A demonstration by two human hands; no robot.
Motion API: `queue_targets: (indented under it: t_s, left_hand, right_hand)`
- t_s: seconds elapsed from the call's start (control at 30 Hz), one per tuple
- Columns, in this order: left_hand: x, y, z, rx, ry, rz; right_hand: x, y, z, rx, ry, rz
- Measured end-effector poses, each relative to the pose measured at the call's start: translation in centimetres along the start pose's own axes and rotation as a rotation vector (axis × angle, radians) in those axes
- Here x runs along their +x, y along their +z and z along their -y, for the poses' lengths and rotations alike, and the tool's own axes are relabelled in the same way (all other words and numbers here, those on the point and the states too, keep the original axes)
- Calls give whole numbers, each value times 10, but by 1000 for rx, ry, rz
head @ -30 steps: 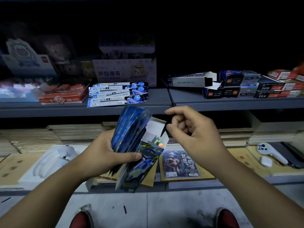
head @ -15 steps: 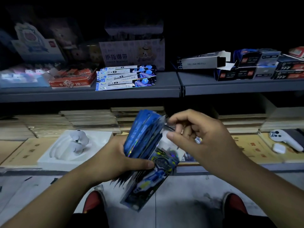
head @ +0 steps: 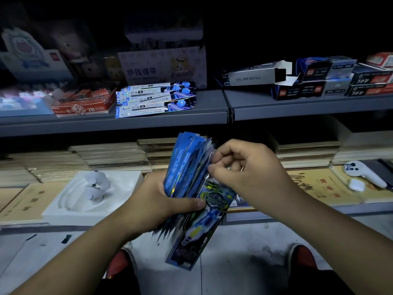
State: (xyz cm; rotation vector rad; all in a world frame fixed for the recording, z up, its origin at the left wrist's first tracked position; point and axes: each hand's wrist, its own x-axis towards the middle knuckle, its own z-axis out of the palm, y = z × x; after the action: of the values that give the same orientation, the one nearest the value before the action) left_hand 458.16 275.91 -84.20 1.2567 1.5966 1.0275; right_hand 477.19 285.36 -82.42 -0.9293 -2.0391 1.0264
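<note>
While the left hand wraps its fingers behind a bundle of blue packets and presses its thumb across the front, the bundle stands nearly upright just below the grey shelf, at its middle. The longest packet hangs down out of the grip, tilted towards the floor. The right hand comes in from below the shelf's right half, wrist raised and fingers curled tight, with thumb and forefinger pinching the bundle's right edge near the top. Both forearms reach up from the bottom corners and meet at the bundle.

On the shelf, straight above the bundle, lie flat blue-and-white pen packs, with a red 2B box to their left. On its right half sits an open gel ink refill box. Below the shelf, stacked notebooks run along the back. In front of them, under its left half, stands a white foam tray. Under its right end lies a white controller. The hands and bundle hide the goods directly behind them.
</note>
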Motion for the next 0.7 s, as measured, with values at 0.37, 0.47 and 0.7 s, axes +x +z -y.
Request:
queue_targets:
  t_s: [0.37,0.47,0.7]
  left_hand:
    - [-1,1,-2,32,37,-29]
    - [1,3,1,89,51,-58]
    - [7,10,-1,121,62,-70]
  right_hand:
    - [-4,0,13,168,8,-36]
    - [-5,1,13,235,44,-51]
    - [-4,-2,13,455,133,-170]
